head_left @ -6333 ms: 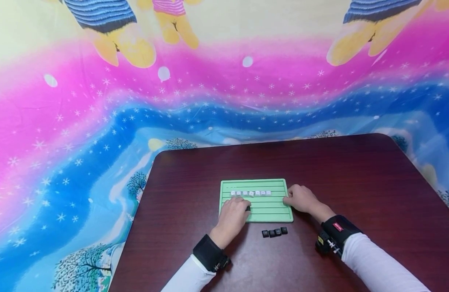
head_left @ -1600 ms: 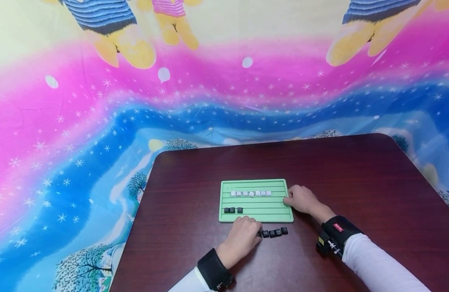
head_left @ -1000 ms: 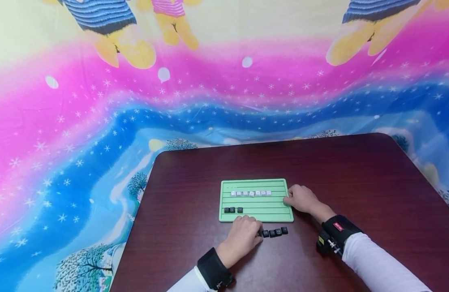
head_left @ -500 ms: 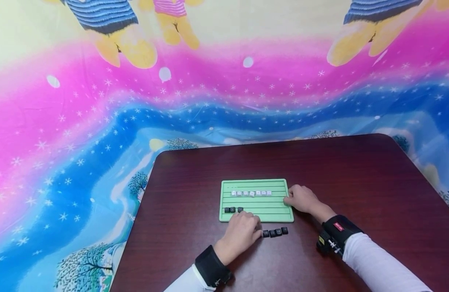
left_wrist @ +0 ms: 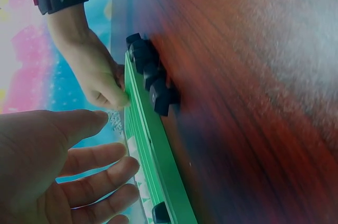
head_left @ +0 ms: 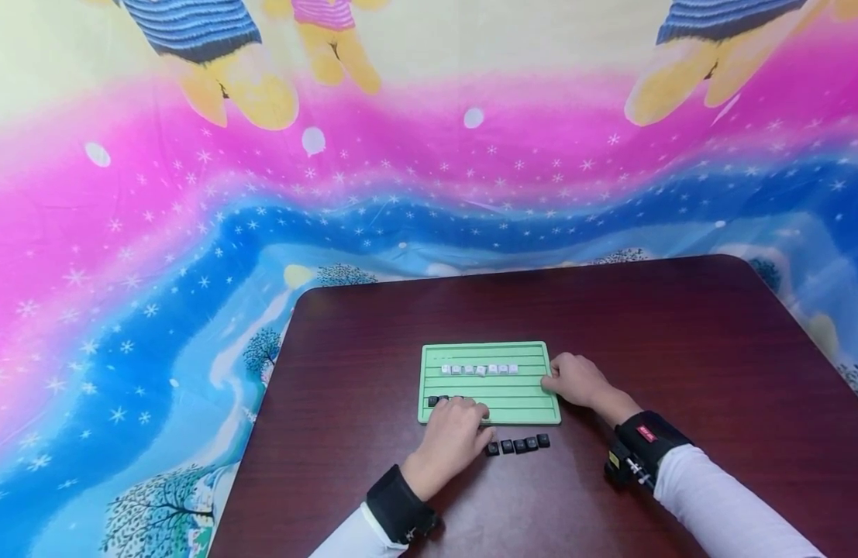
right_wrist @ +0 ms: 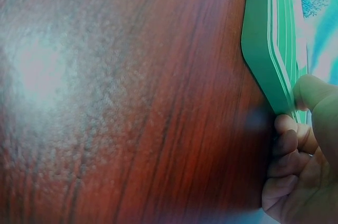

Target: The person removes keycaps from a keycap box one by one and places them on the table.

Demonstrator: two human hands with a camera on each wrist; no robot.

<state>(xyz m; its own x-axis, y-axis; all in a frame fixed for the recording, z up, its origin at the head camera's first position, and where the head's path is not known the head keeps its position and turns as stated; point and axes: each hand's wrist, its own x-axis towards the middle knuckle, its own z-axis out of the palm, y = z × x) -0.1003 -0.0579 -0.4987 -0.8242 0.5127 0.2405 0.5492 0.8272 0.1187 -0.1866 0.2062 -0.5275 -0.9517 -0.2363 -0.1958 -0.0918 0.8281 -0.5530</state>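
A light green grooved board [head_left: 519,394] lies on the table. White keycaps [head_left: 480,370] stand in a row along one of its upper grooves. My left hand [head_left: 449,440] is over the board's lower left part, hiding some of the black keycaps [head_left: 432,401] there. In the left wrist view its thumb and fingers are apart, with nothing between them. Off the board's near edge, several black keycaps [head_left: 520,446] form a slanting row on the table. My right hand [head_left: 578,380] pinches the board's right edge, thumb on top and fingers curled below, as the right wrist view shows.
The dark red-brown wooden table [head_left: 680,333] extends well past the board on all sides. A colourful printed cloth [head_left: 429,170] hangs behind its far edge. Each wrist wears a black strap [head_left: 652,438] with a small camera.
My left hand has left the near row and moved up and left over the board. Compared with 6.3 s ago, the table row shows one more black keycap at its left end. The right hand stays put.
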